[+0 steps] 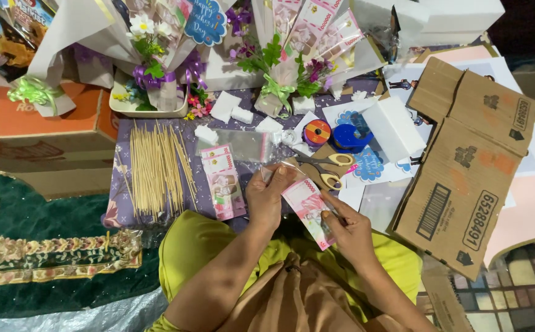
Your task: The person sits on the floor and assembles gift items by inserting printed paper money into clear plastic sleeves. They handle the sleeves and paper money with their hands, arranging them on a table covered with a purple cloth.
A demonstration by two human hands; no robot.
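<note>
Both hands, left (267,200) & right (348,229), grip closed on pink paper banknote (308,208) w/ glossy sleeve.

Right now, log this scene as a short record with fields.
left hand: pinches the top of the pink note, with a clear sleeve
right hand: grips the note's lower edge
skewers: loose row, left on the mat
note stack: beside the skewers
scissors: above the hands
cardboard: flattened, right side
</note>
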